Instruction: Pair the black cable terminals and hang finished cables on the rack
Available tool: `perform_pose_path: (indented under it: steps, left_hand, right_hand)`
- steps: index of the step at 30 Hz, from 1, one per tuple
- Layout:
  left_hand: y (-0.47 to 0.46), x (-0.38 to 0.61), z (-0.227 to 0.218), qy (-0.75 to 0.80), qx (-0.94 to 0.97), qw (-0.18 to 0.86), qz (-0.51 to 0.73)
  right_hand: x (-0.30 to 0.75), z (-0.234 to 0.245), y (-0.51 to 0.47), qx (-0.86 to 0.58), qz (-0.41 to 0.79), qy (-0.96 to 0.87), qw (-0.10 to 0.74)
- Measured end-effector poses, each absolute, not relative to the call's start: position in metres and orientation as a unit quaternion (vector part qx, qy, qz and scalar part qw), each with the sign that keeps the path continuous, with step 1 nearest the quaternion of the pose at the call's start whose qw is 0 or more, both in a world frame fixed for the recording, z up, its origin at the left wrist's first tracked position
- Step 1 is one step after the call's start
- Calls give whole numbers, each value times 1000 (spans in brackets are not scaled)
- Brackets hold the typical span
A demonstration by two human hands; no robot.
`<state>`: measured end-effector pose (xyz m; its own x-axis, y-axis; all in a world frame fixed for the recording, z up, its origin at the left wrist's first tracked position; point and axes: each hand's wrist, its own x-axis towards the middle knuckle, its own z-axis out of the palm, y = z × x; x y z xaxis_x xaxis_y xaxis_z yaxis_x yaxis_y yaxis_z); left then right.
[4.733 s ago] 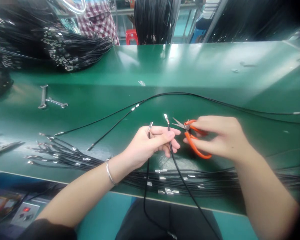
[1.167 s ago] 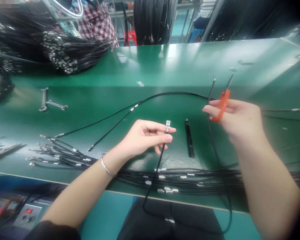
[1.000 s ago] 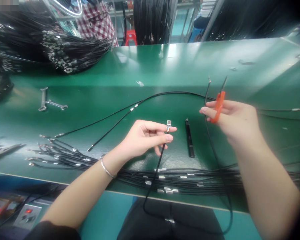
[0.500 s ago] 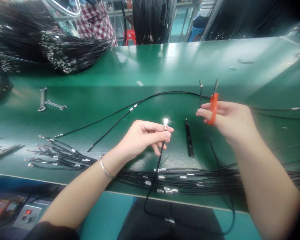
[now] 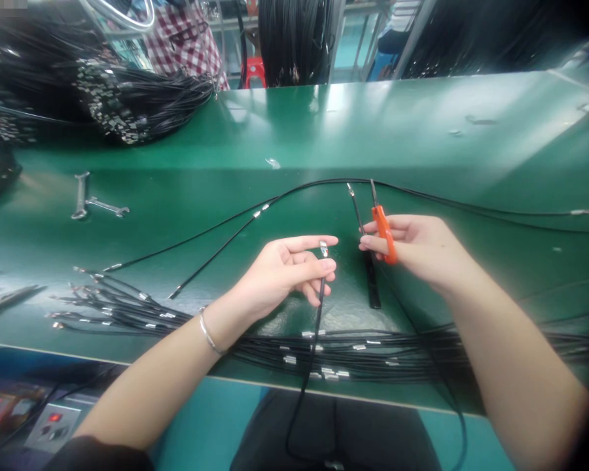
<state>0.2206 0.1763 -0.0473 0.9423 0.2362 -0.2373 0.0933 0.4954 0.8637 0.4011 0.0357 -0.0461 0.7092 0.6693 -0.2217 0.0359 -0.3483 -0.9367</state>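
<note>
One left cable end (image 5: 324, 249) and one right cable end (image 5: 351, 190), both black and metal-tipped, are held above the surface (image 5: 186, 196), apart from each other. That gap is the key relation: the right cable end lies to the right of the left one and nearer the far edge. Its long axis runs toward the far edge with a leftward tilt, while the left cable end points almost straight at that edge.

The left hand (image 5: 289, 271) is nearer the left cable end, whose tip sits just beyond the thumb, against the outstretched index finger; the thumb and curled fingers pinch the cable. The right hand (image 5: 412, 248) is nearer the right cable end, its fingers pinching the cable below the tip. It also holds orange-handled scissors (image 5: 385, 237) just right of that cable, blades toward the far edge.

A black stick-like tool (image 5: 374, 297) lies below the right hand, partly hidden. Along the near edge runs a cable bundle (image 5: 269, 350); two wrenches (image 5: 81, 196) lie toward the left edge.
</note>
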Motion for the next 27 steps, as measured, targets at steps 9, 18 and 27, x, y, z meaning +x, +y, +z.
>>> perform_pose_path:
  steps: [9, 18, 27]
  left_hand:
    - [177, 221, -47, 166, 490, 855, 46]
    - [177, 220, -48, 167, 474, 864, 42]
    - [178, 220, -48, 171, 475, 862, 43]
  right_hand:
    - [400, -45, 36, -765, 299, -235, 519]
    - [401, -49, 34, -763, 290, -241, 525]
    - [400, -47, 36, -770, 288, -236, 519]
